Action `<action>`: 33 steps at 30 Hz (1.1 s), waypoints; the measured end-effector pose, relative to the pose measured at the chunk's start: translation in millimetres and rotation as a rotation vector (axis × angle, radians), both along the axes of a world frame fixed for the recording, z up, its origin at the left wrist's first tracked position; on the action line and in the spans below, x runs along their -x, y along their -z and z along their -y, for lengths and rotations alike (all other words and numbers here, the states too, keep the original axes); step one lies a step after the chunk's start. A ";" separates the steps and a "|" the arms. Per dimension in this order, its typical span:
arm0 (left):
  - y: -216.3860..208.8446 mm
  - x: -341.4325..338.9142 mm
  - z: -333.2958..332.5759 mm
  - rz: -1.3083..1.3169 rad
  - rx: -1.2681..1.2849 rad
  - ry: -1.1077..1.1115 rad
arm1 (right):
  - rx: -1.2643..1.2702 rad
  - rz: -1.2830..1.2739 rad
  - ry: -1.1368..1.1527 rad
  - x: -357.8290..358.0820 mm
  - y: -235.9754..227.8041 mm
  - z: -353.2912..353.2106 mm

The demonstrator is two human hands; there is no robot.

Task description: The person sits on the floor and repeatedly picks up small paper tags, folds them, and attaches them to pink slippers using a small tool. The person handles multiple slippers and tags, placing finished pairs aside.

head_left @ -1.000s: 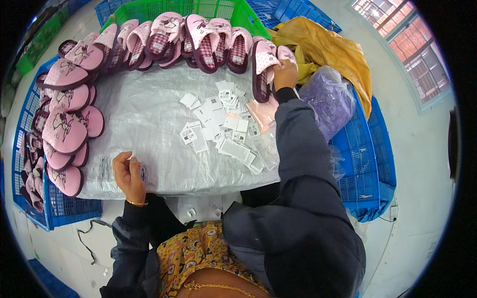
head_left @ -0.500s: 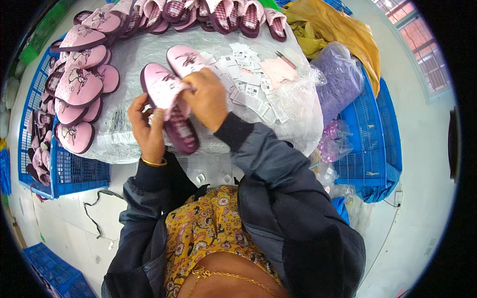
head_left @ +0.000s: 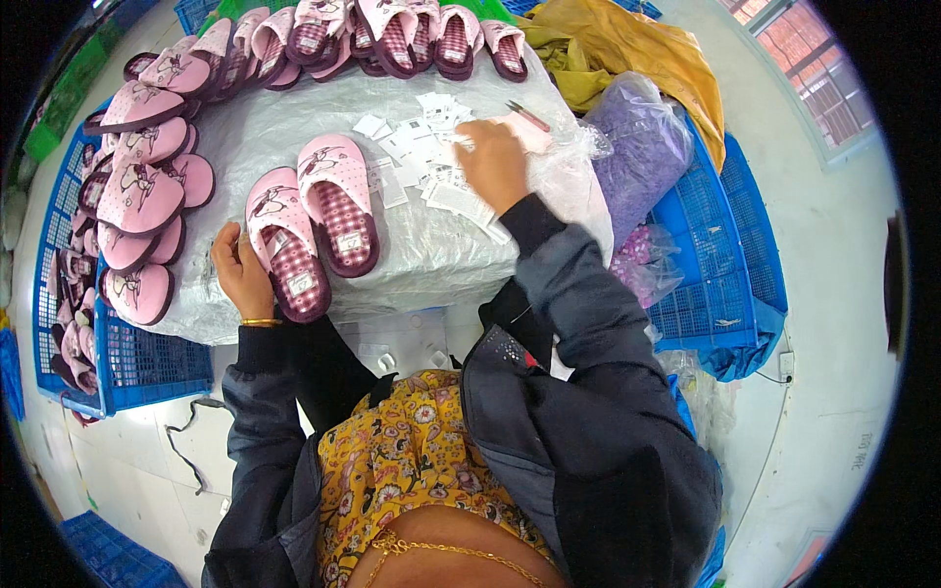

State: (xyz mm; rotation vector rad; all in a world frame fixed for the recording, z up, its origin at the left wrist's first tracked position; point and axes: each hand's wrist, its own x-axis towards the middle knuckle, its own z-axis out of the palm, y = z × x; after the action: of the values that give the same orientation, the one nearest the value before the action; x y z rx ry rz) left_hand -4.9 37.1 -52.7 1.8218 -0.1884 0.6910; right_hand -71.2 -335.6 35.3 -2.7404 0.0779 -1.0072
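Observation:
Two pink slippers with plaid insoles lie side by side on a plastic-wrapped surface (head_left: pixel 421 279): the left slipper (head_left: pixel 284 240) and the right slipper (head_left: pixel 336 201), toes pointing away from me. Each has a pale label on its insole. Next to the left slipper's outer edge is my left hand (head_left: pixel 242 272), fingers loosely bent and apart, with nothing visible in it. My right hand (head_left: pixel 493 162) hovers over the scattered white paper tags (head_left: pixel 417 147), fingers spread and slightly blurred. Between that hand and the tags I see nothing held.
Many more pink slippers (head_left: pixel 142 196) line the surface's left and far edges. Blue plastic crates (head_left: pixel 157 358) stand at both sides. To the right are a tool with dark tips (head_left: pixel 529 116), a purple bundle in plastic (head_left: pixel 642 147) and yellow cloth (head_left: pixel 647 49).
Both hands have let go of the left slipper, which now lies beside the other one, nearer me. My right hand has moved right to the tags; my left has shifted slightly left.

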 end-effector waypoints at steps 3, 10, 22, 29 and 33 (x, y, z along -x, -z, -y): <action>-3.5 2.8 0.5 -0.013 -0.042 -0.014 | 0.206 -0.253 0.265 -9.3 5.2 78.1; -4.0 2.9 -0.7 -0.043 -0.077 -0.031 | 0.156 -0.711 0.287 -25.3 21.2 150.2; 4.0 -5.3 -14.7 -0.141 0.001 0.046 | 0.479 -0.142 0.150 -12.8 36.2 136.0; -5.5 11.6 -23.9 -0.180 0.077 0.032 | 0.405 -0.111 0.134 -7.4 22.3 125.6; -36.3 28.8 -18.2 0.014 -0.078 -0.131 | 0.303 -0.073 0.104 -12.4 35.4 130.2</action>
State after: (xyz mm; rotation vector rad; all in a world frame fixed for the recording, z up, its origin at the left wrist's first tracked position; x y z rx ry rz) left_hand -33.7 55.3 -16.4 1.9168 -0.1066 0.7978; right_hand -58.8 -465.8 -0.2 -3.0770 0.0869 -1.0198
